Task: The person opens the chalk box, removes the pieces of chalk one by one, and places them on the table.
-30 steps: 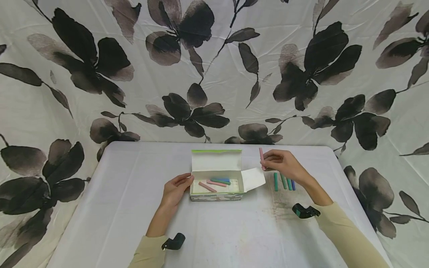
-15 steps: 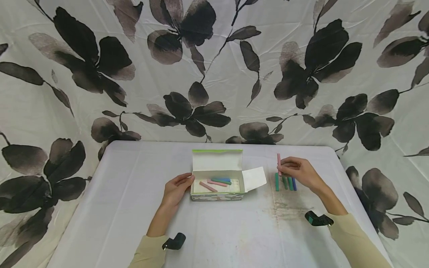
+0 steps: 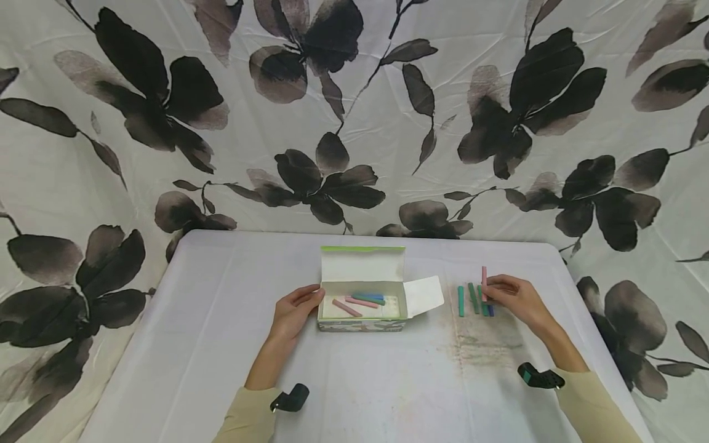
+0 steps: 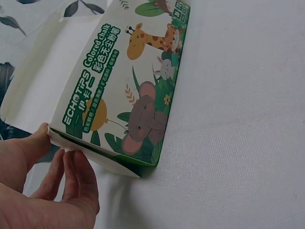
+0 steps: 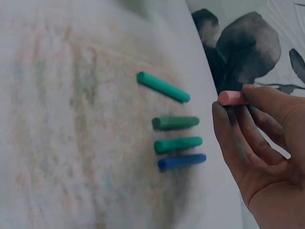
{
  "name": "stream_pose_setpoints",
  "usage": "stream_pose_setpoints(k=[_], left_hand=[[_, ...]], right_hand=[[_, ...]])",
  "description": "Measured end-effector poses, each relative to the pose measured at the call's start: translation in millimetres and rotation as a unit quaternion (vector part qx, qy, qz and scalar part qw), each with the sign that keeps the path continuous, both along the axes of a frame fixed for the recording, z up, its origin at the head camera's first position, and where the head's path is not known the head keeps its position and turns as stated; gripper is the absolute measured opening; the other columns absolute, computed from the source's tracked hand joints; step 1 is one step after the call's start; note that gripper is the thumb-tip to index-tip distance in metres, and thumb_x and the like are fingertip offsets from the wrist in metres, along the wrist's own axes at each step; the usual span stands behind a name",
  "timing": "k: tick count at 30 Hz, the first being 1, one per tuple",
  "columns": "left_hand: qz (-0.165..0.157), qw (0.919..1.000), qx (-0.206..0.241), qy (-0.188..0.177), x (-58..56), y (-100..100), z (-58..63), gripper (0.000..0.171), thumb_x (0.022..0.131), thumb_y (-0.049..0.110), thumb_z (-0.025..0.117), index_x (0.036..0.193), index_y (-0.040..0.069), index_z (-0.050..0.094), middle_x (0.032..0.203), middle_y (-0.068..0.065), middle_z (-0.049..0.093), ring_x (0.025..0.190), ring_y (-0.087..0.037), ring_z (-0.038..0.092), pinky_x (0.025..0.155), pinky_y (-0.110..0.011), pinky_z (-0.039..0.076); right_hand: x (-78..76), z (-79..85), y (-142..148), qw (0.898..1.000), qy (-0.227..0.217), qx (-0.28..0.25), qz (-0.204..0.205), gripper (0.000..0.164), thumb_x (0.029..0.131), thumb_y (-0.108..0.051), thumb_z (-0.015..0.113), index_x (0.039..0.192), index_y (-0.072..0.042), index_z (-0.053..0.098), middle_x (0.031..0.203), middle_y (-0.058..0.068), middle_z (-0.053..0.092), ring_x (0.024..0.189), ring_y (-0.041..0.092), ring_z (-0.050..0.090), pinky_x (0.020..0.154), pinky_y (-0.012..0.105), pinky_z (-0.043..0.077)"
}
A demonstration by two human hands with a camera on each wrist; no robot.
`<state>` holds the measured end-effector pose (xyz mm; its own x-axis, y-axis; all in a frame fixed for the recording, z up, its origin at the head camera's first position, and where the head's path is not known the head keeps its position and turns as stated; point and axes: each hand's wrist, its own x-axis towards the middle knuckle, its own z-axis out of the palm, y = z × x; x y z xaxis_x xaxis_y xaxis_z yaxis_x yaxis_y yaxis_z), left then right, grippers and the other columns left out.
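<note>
Between the thumb and fingertips of my right hand (image 3: 517, 303) a pink chalk stick (image 3: 484, 275) is pinched upright, above the row at the right. That row holds a teal chalk (image 3: 461, 301), a dark green chalk (image 5: 175, 122), a green chalk (image 5: 178, 144) and a blue chalk (image 5: 182, 162). In the left wrist view my left hand (image 4: 52, 183) grips the left end of a printed colored chalk box (image 4: 128, 90), thumb at the edge and fingers on the end flap. Inside the open box lie a pink chalk (image 3: 346, 308) and several others, pink, green and blue.
The box lid (image 3: 362, 264) stands raised at the back, and a white side flap (image 3: 424, 296) sticks out toward the chalk row. Coloured chalk smudges mark the white tablecloth (image 3: 487, 344). A floral cloth (image 3: 421, 147) hangs behind the table.
My right hand has carried the pink chalk rightward and toward me, from beside the box flap to over the right end of the row. The left hand keeps its grip on the box.
</note>
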<state>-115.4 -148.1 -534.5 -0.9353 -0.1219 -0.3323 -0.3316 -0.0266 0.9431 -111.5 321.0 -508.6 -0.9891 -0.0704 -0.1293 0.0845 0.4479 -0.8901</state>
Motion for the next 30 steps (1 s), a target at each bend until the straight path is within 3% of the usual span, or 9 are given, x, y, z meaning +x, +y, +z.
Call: stream_pose_setpoints(k=[9, 18, 23, 30], left_hand=[[0.003, 0.9999, 0.01, 0.001, 0.1, 0, -0.5, 0.04, 0.095, 0.019, 0.077, 0.128, 0.0, 0.067, 0.105, -0.006, 0.072, 0.106, -0.025, 0.067, 0.08, -0.016, 0.052], [0.0, 0.9998, 0.021, 0.002, -1.7, -1, -3.1, 0.042, 0.095, 0.018, 0.077, 0.131, -0.001, 0.065, 0.109, -0.009, 0.072, 0.106, -0.024, 0.068, 0.078, -0.016, 0.053], [0.0, 0.9998, 0.02, -0.006, -3.0, -1, -4.5, 0.043, 0.096, 0.018, 0.076, 0.133, -0.001, 0.064, 0.11, -0.008, 0.071, 0.112, -0.027, 0.066, 0.079, -0.016, 0.053], [0.008, 0.9998, 0.018, -0.001, -1.0, 0, -2.1, 0.042, 0.094, 0.018, 0.078, 0.129, -0.001, 0.066, 0.108, -0.009, 0.071, 0.102, -0.02, 0.068, 0.077, -0.016, 0.053]], right_hand=[[6.3, -14.5, 12, 0.996, -0.013, 0.075, -0.046, 0.053, 0.102, -0.031, 0.067, 0.133, 0.011, 0.059, 0.116, 0.021, 0.071, 0.089, -0.002, 0.065, 0.079, 0.022, 0.057], [11.5, -27.1, 20, 0.987, -0.039, 0.138, -0.073, 0.041, 0.101, -0.021, 0.069, 0.12, 0.015, 0.063, 0.093, 0.015, 0.074, 0.077, 0.012, 0.066, 0.064, 0.024, 0.054], [10.3, -27.6, 18, 0.982, -0.024, 0.175, -0.072, 0.036, 0.098, -0.017, 0.072, 0.111, 0.015, 0.065, 0.089, 0.018, 0.073, 0.072, 0.013, 0.065, 0.059, 0.024, 0.052], [7.6, -20.5, 13, 0.976, 0.006, 0.21, -0.064, 0.031, 0.1, -0.015, 0.067, 0.109, 0.015, 0.065, 0.092, 0.024, 0.071, 0.076, 0.026, 0.067, 0.061, 0.031, 0.05]])
